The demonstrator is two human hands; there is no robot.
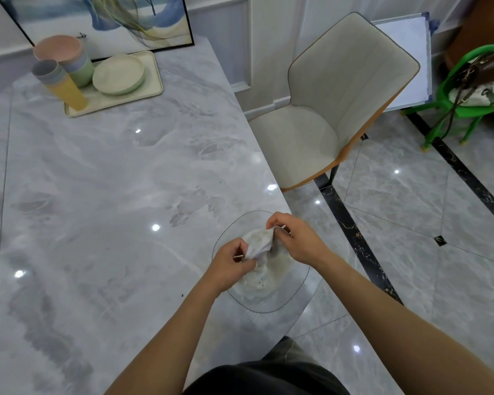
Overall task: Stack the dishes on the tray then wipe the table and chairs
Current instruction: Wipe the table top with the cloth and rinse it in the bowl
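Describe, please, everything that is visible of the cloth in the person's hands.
The cloth is small, off-white, and looks like thin, soft fabric. It is crumpled and pulled between both hands: the left hand pinches its lower end, the right hand its upper end. It is held over a clear glass dish near the edge of the table; whether it touches the dish is unclear.

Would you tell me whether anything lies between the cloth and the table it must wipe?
Yes: a clear glass dish sits on the table beneath the cloth, which the left hand and right hand grip; the tray occupies the far corner.
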